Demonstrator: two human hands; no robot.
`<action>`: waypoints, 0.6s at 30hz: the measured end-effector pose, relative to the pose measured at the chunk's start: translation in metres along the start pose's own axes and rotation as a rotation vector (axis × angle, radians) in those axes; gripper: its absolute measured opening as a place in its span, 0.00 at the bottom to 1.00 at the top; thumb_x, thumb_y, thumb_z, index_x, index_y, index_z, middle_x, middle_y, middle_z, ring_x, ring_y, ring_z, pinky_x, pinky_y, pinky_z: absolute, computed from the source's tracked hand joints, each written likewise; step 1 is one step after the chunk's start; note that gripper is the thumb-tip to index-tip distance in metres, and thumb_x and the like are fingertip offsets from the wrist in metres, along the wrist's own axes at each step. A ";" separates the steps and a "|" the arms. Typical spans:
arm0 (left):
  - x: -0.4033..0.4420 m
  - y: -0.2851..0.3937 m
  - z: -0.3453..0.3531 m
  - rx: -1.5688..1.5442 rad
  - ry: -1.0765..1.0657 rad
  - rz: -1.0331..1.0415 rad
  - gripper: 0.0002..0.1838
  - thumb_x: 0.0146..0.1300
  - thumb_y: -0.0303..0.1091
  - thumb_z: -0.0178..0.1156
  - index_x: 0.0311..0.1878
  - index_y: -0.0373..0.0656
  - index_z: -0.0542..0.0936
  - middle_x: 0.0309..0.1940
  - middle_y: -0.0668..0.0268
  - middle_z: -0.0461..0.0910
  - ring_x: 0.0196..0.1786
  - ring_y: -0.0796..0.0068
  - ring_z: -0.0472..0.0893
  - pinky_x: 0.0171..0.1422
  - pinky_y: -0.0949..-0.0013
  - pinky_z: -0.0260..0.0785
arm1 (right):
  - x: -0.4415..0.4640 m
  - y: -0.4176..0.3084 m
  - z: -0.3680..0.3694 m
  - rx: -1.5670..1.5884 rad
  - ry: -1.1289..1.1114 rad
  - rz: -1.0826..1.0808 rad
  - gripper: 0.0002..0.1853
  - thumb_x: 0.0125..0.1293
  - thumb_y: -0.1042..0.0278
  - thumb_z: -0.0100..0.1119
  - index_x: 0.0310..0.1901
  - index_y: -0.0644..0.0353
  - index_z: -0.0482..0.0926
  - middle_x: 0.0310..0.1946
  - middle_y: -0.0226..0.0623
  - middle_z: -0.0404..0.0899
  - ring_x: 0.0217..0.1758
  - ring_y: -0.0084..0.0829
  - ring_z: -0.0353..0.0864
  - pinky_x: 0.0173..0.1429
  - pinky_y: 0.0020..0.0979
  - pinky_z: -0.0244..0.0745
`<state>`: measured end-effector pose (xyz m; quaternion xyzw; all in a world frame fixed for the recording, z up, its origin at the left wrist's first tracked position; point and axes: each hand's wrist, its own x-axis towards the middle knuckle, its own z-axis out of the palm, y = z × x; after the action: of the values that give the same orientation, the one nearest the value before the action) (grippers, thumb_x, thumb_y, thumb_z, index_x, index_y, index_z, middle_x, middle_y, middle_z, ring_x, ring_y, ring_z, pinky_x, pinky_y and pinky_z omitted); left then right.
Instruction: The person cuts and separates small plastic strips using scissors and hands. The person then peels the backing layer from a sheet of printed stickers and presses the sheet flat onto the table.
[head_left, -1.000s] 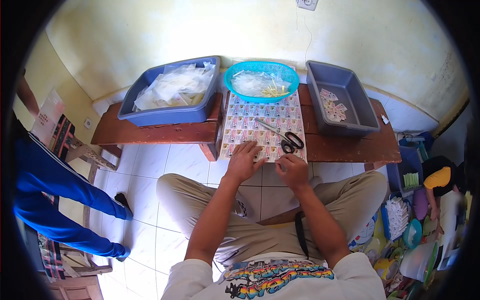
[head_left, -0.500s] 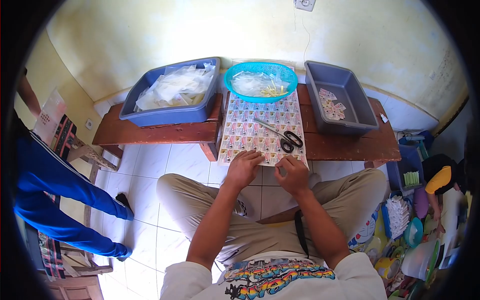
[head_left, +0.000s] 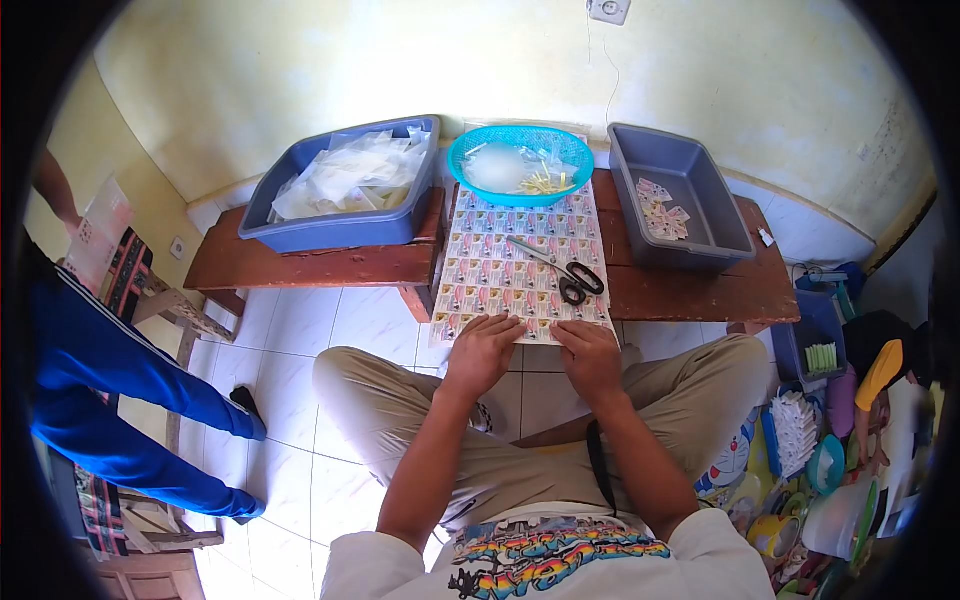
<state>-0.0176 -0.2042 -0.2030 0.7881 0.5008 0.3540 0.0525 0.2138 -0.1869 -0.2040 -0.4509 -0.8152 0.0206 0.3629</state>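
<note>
A long sheet printed with rows of small labels (head_left: 490, 272) lies over the wooden bench and overhangs its front edge. My left hand (head_left: 482, 354) holds its near edge, fingers on top and closed together. A little to the right, my right hand (head_left: 589, 357) grips the same edge, its thumb turned inward. Black-handled scissors (head_left: 568, 272) rest on the sheet just beyond my right hand, blades pointing up and left. On the sheet's far end stands a turquoise basket (head_left: 521, 200) holding clear plastic bags and yellowish strips.
A blue-grey tub (head_left: 340, 232) of plastic pouches stands on the left bench. Another grey tub (head_left: 700, 252) with cut labels is at right. A person in blue trousers (head_left: 130, 350) stands left. Another person's yellow sleeve (head_left: 882, 367) shows right, among household items.
The sheet's near edge has come slightly toward me. My right hand's fingers have flattened onto the edge from a pinch; my left hand has shifted slightly nearer. The scissors barely moved.
</note>
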 end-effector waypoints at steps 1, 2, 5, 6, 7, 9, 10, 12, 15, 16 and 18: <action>0.000 0.001 -0.002 0.001 0.001 0.001 0.17 0.65 0.25 0.69 0.57 0.46 0.89 0.59 0.60 0.89 0.65 0.56 0.86 0.75 0.51 0.74 | 0.000 -0.002 -0.001 0.000 0.002 -0.001 0.14 0.66 0.73 0.67 0.51 0.50 0.91 0.51 0.30 0.92 0.57 0.36 0.89 0.64 0.42 0.78; 0.000 0.002 -0.004 0.000 0.004 0.008 0.17 0.64 0.25 0.69 0.57 0.45 0.89 0.58 0.59 0.90 0.66 0.57 0.86 0.75 0.52 0.74 | 0.000 -0.004 -0.003 -0.021 0.010 -0.008 0.14 0.66 0.72 0.67 0.52 0.50 0.91 0.52 0.30 0.92 0.59 0.36 0.89 0.65 0.42 0.78; 0.002 0.004 -0.012 0.004 0.008 0.014 0.19 0.62 0.23 0.68 0.57 0.44 0.88 0.58 0.59 0.89 0.66 0.57 0.85 0.76 0.52 0.74 | -0.001 -0.007 -0.006 -0.044 0.016 -0.011 0.14 0.67 0.72 0.67 0.53 0.50 0.91 0.53 0.31 0.92 0.61 0.36 0.89 0.66 0.41 0.78; 0.002 0.004 -0.013 0.011 0.006 0.014 0.21 0.61 0.22 0.68 0.58 0.44 0.88 0.59 0.59 0.89 0.67 0.56 0.85 0.76 0.51 0.73 | -0.001 -0.007 -0.007 -0.044 0.013 -0.006 0.14 0.68 0.71 0.67 0.54 0.51 0.91 0.53 0.32 0.92 0.61 0.36 0.89 0.67 0.42 0.78; 0.003 0.005 -0.015 0.012 0.006 0.016 0.21 0.61 0.22 0.68 0.58 0.44 0.88 0.59 0.59 0.89 0.67 0.56 0.85 0.76 0.51 0.73 | -0.001 -0.007 -0.008 -0.044 0.016 -0.006 0.14 0.68 0.71 0.67 0.54 0.51 0.91 0.53 0.32 0.92 0.61 0.36 0.89 0.67 0.42 0.78; 0.004 0.006 -0.018 0.042 0.007 -0.016 0.23 0.58 0.20 0.67 0.59 0.44 0.88 0.61 0.58 0.88 0.68 0.56 0.84 0.78 0.50 0.72 | 0.000 -0.008 -0.010 -0.049 0.009 -0.007 0.15 0.67 0.72 0.67 0.54 0.51 0.91 0.53 0.33 0.92 0.60 0.36 0.89 0.67 0.42 0.78; 0.006 0.007 -0.020 0.043 0.008 -0.015 0.23 0.58 0.20 0.67 0.59 0.44 0.88 0.61 0.58 0.88 0.68 0.56 0.84 0.78 0.50 0.72 | 0.001 -0.009 -0.011 -0.049 0.012 -0.008 0.15 0.67 0.72 0.67 0.54 0.51 0.91 0.53 0.33 0.92 0.60 0.36 0.89 0.67 0.42 0.78; 0.007 0.010 -0.023 0.053 0.003 -0.019 0.25 0.56 0.20 0.66 0.59 0.44 0.87 0.62 0.58 0.88 0.69 0.56 0.84 0.79 0.50 0.71 | 0.001 -0.011 -0.013 -0.040 0.018 -0.025 0.15 0.66 0.73 0.67 0.54 0.52 0.91 0.53 0.33 0.92 0.60 0.36 0.90 0.66 0.41 0.80; 0.011 0.011 -0.027 0.095 0.038 0.042 0.20 0.58 0.21 0.64 0.55 0.42 0.88 0.59 0.57 0.89 0.66 0.57 0.85 0.78 0.50 0.72 | 0.005 -0.015 -0.020 -0.027 0.031 -0.032 0.15 0.65 0.74 0.68 0.53 0.52 0.91 0.53 0.33 0.92 0.59 0.36 0.90 0.64 0.40 0.81; 0.013 0.010 -0.028 0.098 0.039 0.044 0.20 0.58 0.21 0.64 0.55 0.42 0.88 0.59 0.57 0.89 0.66 0.57 0.85 0.78 0.50 0.72 | 0.008 -0.018 -0.024 -0.026 0.035 -0.034 0.15 0.65 0.74 0.68 0.53 0.52 0.91 0.53 0.33 0.92 0.59 0.36 0.90 0.64 0.40 0.81; 0.019 0.013 -0.032 0.110 0.100 0.076 0.19 0.59 0.21 0.63 0.54 0.42 0.89 0.56 0.58 0.90 0.64 0.57 0.87 0.77 0.50 0.73 | 0.019 -0.021 -0.035 0.013 0.042 -0.019 0.15 0.65 0.74 0.68 0.52 0.53 0.92 0.51 0.36 0.92 0.55 0.40 0.91 0.62 0.41 0.82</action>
<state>-0.0227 -0.2038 -0.1643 0.7896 0.4913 0.3664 -0.0294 0.2139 -0.1954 -0.1597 -0.4411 -0.8115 0.0130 0.3831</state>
